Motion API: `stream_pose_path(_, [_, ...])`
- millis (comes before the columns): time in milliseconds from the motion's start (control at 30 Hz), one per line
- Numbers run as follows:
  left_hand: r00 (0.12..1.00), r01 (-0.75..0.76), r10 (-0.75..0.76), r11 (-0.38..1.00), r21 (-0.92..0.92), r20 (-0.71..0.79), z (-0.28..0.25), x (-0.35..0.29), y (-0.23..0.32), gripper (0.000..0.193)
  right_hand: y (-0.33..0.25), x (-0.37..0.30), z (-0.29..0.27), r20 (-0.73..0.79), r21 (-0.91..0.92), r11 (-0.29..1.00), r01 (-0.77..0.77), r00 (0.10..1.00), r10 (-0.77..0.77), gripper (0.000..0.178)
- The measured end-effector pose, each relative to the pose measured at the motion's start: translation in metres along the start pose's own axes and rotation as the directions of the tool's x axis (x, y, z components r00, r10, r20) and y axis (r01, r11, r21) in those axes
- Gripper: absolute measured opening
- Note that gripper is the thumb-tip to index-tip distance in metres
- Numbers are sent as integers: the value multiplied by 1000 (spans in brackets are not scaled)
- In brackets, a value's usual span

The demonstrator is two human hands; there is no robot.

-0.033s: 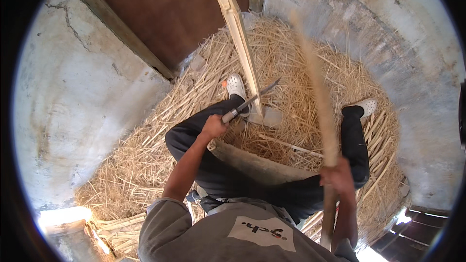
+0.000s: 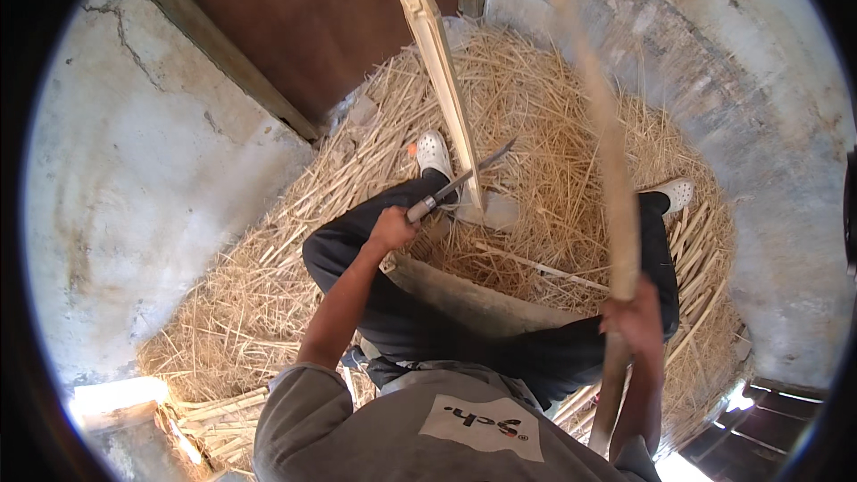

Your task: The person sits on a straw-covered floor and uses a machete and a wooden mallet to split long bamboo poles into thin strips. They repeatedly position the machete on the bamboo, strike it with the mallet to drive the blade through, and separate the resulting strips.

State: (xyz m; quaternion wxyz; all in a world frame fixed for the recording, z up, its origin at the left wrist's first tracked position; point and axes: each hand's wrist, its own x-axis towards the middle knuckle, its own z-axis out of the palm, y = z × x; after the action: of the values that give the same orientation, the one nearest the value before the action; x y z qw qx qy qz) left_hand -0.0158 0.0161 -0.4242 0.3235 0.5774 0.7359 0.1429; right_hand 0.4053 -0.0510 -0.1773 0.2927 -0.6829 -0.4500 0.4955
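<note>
My left hand [image 2: 393, 229] is closed around the wooden handle of a long, narrow-bladed knife [image 2: 466, 177]. The blade points away and to the right, crossing the lower end of a pale split wooden pole [image 2: 439, 58]. That pole slants down from the top of the view to a flat block [image 2: 493, 214] between my feet. On the right, my right hand [image 2: 634, 317] grips a long pale wooden stick [image 2: 618, 201]. The stick stands nearly along my line of sight, blurred at its far end, its lower part running back beside my forearm. It is apart from the knife.
Loose straw and thin wood strips [image 2: 348, 205] cover the floor. A low beam [image 2: 482, 302] lies between my legs. Weathered plaster walls [image 2: 134, 187] curve on both sides, with a brown door [image 2: 321, 27] at the far left. My white clogs [image 2: 434, 153] rest on the straw.
My right hand and the stick have shifted to the right, with the hand slightly farther from me. My left hand, the knife and the pole look nearly the same.
</note>
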Motion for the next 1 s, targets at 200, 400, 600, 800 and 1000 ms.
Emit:
stream_pose_path(200, [1000, 4, -4, 1000, 7, -12, 2, -13, 12, 32, 30, 39, -7, -163, -285, 911, 297, 922, -352, 32])
stream_pose_path(400, [995, -94, 80, 963, 253, 66, -9, -12, 36, 34, 153, 49, 46, 172, -327, 891, -314, 908, 383, 37])
stream_pose_path(600, [990, -129, 136, 976, 174, -31, 2, -16, 37, 33, 60, 25, -5, 126, -32, 989, -144, 981, 147, 32])
stream_pose_path(800, [1000, -14, 14, 979, 203, 1, 7, -26, 43, 30, -36, 0, -37, -284, -204, 967, 153, 936, -208, 33])
stream_pose_path(1000, [997, -64, 73, 957, 283, -23, 12, -26, 50, 29, 224, 59, 70, 133, -400, 899, -180, 959, 251, 53])
